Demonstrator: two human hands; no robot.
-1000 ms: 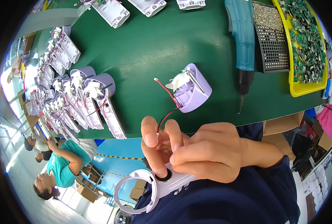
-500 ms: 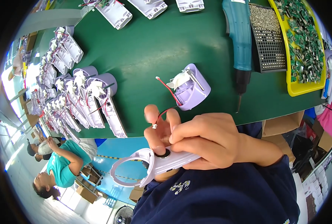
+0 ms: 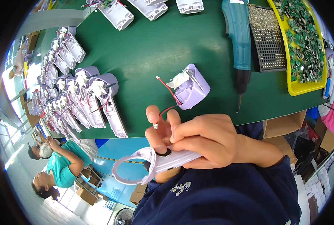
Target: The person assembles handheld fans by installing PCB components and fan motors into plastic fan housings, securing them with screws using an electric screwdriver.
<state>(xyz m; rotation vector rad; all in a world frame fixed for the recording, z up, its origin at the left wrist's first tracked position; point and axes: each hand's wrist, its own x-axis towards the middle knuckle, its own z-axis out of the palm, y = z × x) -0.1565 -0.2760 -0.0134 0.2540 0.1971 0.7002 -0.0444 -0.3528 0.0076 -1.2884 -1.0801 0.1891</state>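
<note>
My left hand (image 3: pixel 159 137) is under and behind a pale lilac plastic housing (image 3: pixel 178 159), with a digit lying at its round dark button (image 3: pixel 163 152). An open ring (image 3: pixel 134 165) forms the housing's left end. From the right, my right hand (image 3: pixel 210 140) grips the housing's other end, thumb and forefinger bent together over it; whether something small is pinched there is hidden. A small white connector (image 3: pixel 155 126) on thin wires sits against my left fingers. Just beyond, on the green table, stands a lilac motor head (image 3: pixel 197 88) with a white fan (image 3: pixel 179 80) and red wires.
A teal electric screwdriver (image 3: pixel 239 45) lies right of the head, beside a black screw tray (image 3: pixel 268 48) and a yellow bin (image 3: pixel 306 89) of green circuit boards. Rows of lilac fan assemblies (image 3: pixel 95 101) fill the left; more housings (image 3: pixel 116 17) lie at the back. A person (image 3: pixel 63 165) sits leftward.
Both hands keep their hold on the housing, almost still. The view has shifted very slightly, and the wires near my left fingers lie a little differently.
</note>
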